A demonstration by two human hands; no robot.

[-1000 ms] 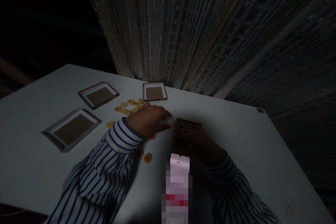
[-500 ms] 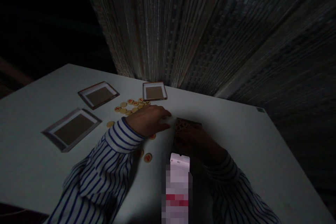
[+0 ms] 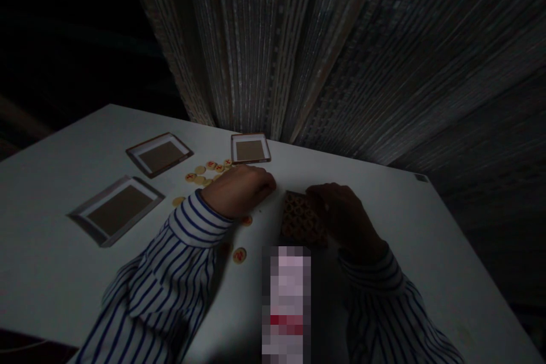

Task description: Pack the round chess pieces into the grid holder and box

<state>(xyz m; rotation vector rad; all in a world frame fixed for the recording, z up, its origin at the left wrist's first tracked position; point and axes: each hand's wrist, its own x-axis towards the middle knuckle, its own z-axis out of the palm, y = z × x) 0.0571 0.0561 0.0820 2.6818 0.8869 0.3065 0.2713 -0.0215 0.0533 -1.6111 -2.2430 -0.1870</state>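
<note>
My left hand [image 3: 241, 190] hovers over the white table with its fingers curled together; anything inside them is hidden. Beside it lie round wooden xiangqi pieces [image 3: 200, 170], some with red marks. A shallow box [image 3: 302, 219] packed with rows of pieces sits in shadow to its right. At that box's upper right edge is my right hand [image 3: 341, 213], dark, its fingers bent and pressed together. Whether a piece is in them I cannot make out. Nearer to me lies a single red-marked piece [image 3: 239, 255], with another [image 3: 246, 220] close under my left hand.
Three shallow trays stand on the white table [image 3: 384, 210]: a brown-rimmed one [image 3: 187, 151], a smaller one [image 3: 268, 148] at the back, and a grey-rimmed one [image 3: 85, 224] at left. A pixelated pinkish object [image 3: 286, 296] is in front. A string curtain [image 3: 256, 40] hangs behind.
My right hand has drawn back to the right and uncovered more of the packed pieces. The left hand's fingers, apart before, are now closed.
</note>
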